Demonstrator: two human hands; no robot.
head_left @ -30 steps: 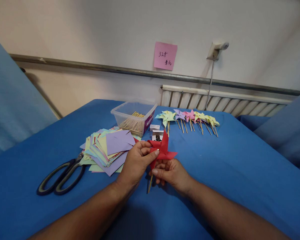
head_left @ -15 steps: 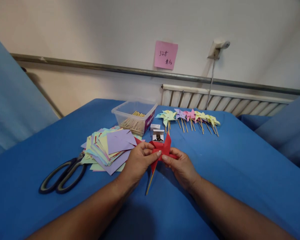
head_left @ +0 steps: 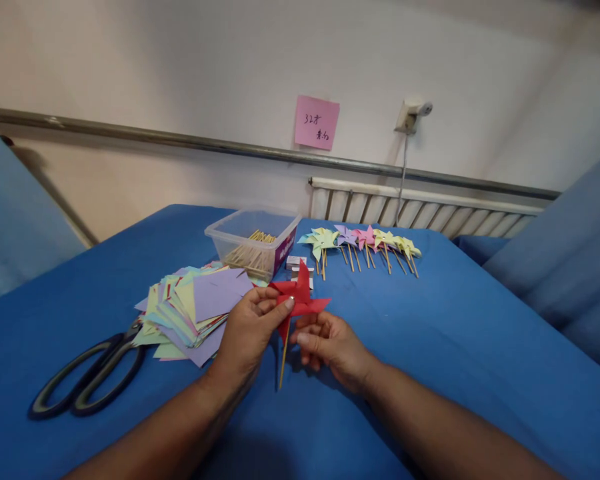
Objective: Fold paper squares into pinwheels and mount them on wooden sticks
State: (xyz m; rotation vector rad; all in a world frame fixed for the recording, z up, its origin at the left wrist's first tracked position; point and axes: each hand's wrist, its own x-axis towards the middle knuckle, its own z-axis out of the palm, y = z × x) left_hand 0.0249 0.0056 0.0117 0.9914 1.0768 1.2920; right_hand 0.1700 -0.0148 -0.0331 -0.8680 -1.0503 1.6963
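The left hand (head_left: pixel 247 327) pinches the red paper pinwheel (head_left: pixel 299 298) at its centre, thumb and forefinger closed in a narrow grip on the folded blades, while the right hand (head_left: pixel 330 343) sits just below and to the right, its fingers curled under the pinwheel around the top of the wooden stick (head_left: pixel 283 360); that grip is partly hidden by the paper, yet the fingers are closed on the stick. The pinwheel is held up above the blue-covered bench (head_left: pixel 455 333), near its middle and just in front of the person, with the stick slanting down toward the cloth. To the left of the left hand lies a fanned stack of coloured paper squares (head_left: pixel 195 307), a purple sheet uppermost, and further left a pair of large dark-handled scissors (head_left: pixel 87 380) lies flat with its blades tucked under the stack's edge. Behind the pinwheel stands a clear plastic tub (head_left: pixel 253 240) holding wooden sticks, and just beside it a small white box (head_left: pixel 296 263), partly hidden by the red blades. A row of finished pinwheels (head_left: pixel 363 240) in pastel green, purple, pink and yellow lies on the far part of the bench. A pink note (head_left: pixel 317 122) with handwriting is stuck on the wall above a metal rail (head_left: pixel 180 140).
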